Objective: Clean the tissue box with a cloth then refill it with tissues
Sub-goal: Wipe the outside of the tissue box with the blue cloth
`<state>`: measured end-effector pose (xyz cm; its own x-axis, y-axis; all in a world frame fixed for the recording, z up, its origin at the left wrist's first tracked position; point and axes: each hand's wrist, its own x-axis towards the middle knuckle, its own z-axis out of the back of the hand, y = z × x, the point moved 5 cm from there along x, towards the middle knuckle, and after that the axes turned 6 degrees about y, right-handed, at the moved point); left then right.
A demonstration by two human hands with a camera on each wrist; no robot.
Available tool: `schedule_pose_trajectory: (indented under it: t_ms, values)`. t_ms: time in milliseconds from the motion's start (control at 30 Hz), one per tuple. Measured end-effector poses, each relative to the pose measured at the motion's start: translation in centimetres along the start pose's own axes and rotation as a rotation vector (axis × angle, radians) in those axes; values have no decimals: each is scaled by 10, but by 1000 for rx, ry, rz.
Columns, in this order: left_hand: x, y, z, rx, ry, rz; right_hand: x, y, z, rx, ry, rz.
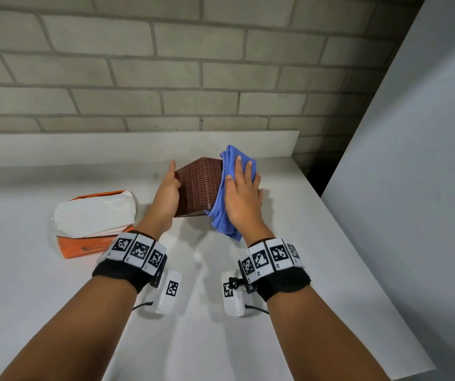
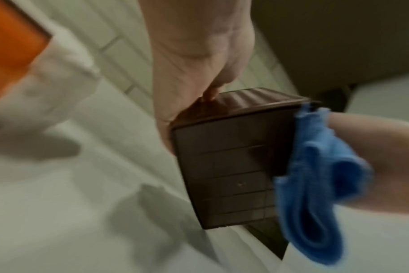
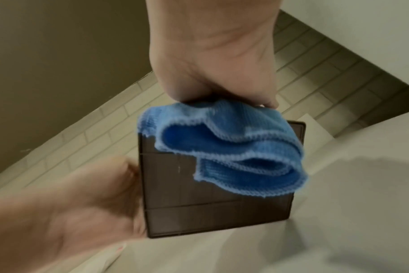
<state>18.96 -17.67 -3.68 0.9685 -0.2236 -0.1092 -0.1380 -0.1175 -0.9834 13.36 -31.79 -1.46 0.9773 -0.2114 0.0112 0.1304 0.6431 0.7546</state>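
The counter is bare in front of the brown tissue box and to its right, but the orange tissue pack sits on the left and the brick wall stands behind.

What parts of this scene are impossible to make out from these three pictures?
- Face of the brown tissue box under the blue cloth: covered by the cloth and right hand in every view.
- Left hand fingers: behind the box in the head view.
- Print on the orange tissue pack: too small in the head view; blurred and cut off in the left wrist view.
- Box opening: no view shows it.
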Motion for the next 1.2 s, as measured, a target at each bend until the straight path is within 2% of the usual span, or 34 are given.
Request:
schedule_pose_trajectory:
  t_ms: [67, 133, 367, 467, 600, 700, 800, 867, 967, 1067, 1200]
  values:
    - [0, -1, -1, 161, -9, 29, -2, 3, -7, -49, -29, -1]
    - [-3, 2, 0, 208, 29, 63, -4, 5, -10, -71, -50, 3]
    - [-3, 12, 8, 210, 34, 104, -11, 13, -22, -150, -67, 20]
    - [-9, 13, 6, 160, 38, 102, -15, 25, -27, -325, -83, 116]
    - [-13, 24, 6, 73, 52, 115, -5, 28, -26, -463, -18, 237]
    - [-13, 34, 13, 30, 30, 131, 10, 4, -6, -491, -75, 157]
    - [-11, 37, 14, 19, 36, 140, 17, -15, 10, -382, -90, -14]
    - [-11, 36, 11, 6, 32, 137, 15, -13, 9, -373, -108, -56]
    - [-13, 32, 7, -7, 30, 128, 4, 5, -10, -424, -127, 23]
    - [-14, 30, 7, 13, 58, 129, -10, 20, -32, -477, -69, 133]
    - [-12, 30, 13, 67, 74, 157, -6, 18, -30, -507, -36, 212]
